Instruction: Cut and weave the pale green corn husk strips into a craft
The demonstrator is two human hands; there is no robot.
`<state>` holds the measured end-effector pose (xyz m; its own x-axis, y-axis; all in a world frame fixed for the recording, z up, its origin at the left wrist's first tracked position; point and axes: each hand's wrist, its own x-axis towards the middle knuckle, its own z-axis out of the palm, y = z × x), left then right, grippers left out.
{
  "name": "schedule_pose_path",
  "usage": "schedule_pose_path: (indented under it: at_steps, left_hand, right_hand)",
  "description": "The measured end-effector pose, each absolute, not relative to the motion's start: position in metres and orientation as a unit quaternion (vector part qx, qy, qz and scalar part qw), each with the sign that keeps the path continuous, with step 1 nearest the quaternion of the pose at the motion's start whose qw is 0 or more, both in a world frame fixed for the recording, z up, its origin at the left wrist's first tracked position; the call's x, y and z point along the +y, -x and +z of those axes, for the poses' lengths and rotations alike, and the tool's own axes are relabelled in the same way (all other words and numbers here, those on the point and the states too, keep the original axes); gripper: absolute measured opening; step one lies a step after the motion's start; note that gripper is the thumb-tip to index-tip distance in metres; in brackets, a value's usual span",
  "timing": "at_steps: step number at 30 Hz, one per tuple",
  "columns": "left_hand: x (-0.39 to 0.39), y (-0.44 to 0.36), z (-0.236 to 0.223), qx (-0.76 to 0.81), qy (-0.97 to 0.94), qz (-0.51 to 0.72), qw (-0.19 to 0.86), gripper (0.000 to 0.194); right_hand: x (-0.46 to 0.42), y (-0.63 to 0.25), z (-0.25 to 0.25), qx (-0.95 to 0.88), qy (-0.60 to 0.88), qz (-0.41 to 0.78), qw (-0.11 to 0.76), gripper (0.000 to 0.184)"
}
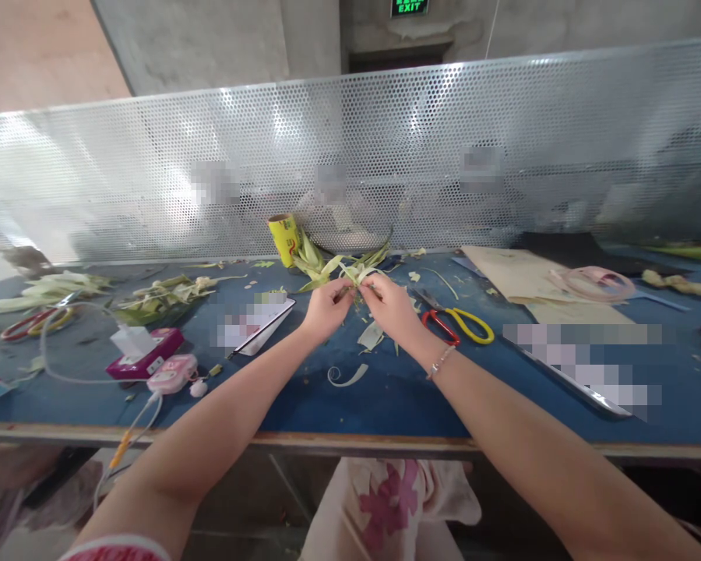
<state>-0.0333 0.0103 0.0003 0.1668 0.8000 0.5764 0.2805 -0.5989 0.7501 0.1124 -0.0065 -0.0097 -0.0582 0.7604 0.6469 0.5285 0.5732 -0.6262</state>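
Both hands meet over the middle of the blue table. My left hand [329, 305] and my right hand [389, 302] pinch a bunch of pale green corn husk strips [359, 273] between the fingertips. The husk ends fan out beyond the fingers; the exact spot gripped is partly hidden. More green husk leaves [309, 261] lie behind the left hand, beside a yellow can-like tube [283, 238]. Scissors [464, 324] with red and yellow handles rest by my right wrist. A curled husk strip [349, 376] and a torn piece [370, 336] lie nearer me.
A perforated metal screen [385, 148] stands along the table's back. To the left are husk piles [163, 300], a purple tissue packet [146, 352], a pink charger with a cable [174, 372] and other scissors [38, 321]. Brown paper [514, 273] and a pink tape roll [599, 283] lie right.
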Motion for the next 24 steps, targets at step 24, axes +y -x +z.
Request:
schedule_pose_path:
  at_steps: [24]
  left_hand:
    - [0.0074,0.0339,0.0014,0.361,-0.781,0.499,0.104,0.027]
  right_hand:
    - [-0.0019,-0.1108,-0.0109,-0.715,0.418,0.198,0.525,0.015]
